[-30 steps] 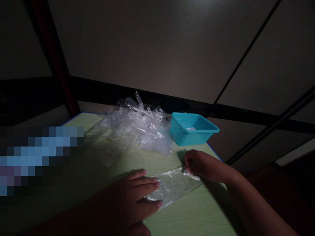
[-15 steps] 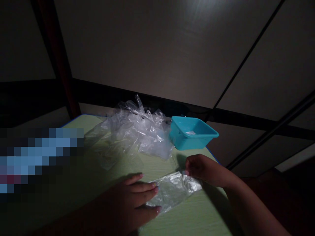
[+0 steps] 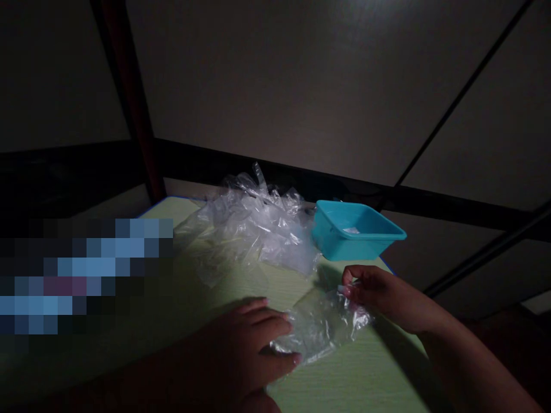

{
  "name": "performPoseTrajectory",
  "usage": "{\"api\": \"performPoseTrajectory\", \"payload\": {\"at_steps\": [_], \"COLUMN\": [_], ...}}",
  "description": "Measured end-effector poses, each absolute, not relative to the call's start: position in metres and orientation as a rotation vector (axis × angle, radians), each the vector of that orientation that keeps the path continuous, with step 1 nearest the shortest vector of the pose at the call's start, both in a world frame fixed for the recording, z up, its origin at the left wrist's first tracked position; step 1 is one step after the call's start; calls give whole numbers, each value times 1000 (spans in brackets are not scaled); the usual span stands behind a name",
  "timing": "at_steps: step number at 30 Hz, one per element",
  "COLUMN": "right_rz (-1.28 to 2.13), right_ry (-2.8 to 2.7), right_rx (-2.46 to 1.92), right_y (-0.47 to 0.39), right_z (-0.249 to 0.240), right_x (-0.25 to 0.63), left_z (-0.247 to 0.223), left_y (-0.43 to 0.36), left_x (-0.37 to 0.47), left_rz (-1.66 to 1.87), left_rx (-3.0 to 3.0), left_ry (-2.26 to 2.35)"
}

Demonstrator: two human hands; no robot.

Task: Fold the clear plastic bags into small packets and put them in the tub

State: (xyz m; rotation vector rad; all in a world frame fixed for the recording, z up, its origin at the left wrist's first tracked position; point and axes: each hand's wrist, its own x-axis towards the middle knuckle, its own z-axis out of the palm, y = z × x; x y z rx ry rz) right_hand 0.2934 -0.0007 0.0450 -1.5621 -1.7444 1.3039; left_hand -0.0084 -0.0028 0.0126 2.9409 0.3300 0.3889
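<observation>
A clear plastic bag (image 3: 316,330) lies on the pale green table in front of me. The fingers of my left hand (image 3: 253,350) are stretched out and rest on its left end. My right hand (image 3: 365,292) pinches the bag's right end between thumb and fingers, and that end is crumpled and a little raised. Beyond my hands sits a loose pile of clear plastic bags (image 3: 267,223). To its right stands a turquoise plastic basin (image 3: 353,246) with a small pale thing (image 3: 351,230) inside, too small to name.
The table (image 3: 336,378) has a blue edge and stands close to a light panelled wall or cabinet (image 3: 279,86). At the left a pixelated patch (image 3: 86,264) covers whatever is there. The room is dim.
My right hand has lifted and bunched its end of the bag. My left fingers have stayed on the other end. The whole view has shifted, so things sit further right.
</observation>
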Motion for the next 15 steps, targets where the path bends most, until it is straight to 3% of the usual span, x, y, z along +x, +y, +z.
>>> {"api": "performPoseTrajectory", "payload": {"at_steps": [15], "right_rz": [1277], "right_ry": [-1584], "right_rx": [-1526], "right_y": [-1], "right_z": [47], "right_x": [287], "left_z": [12], "left_y": [-2], "left_x": [-5], "left_rz": [292], "left_rx": [2841], "left_ry": [371]}}
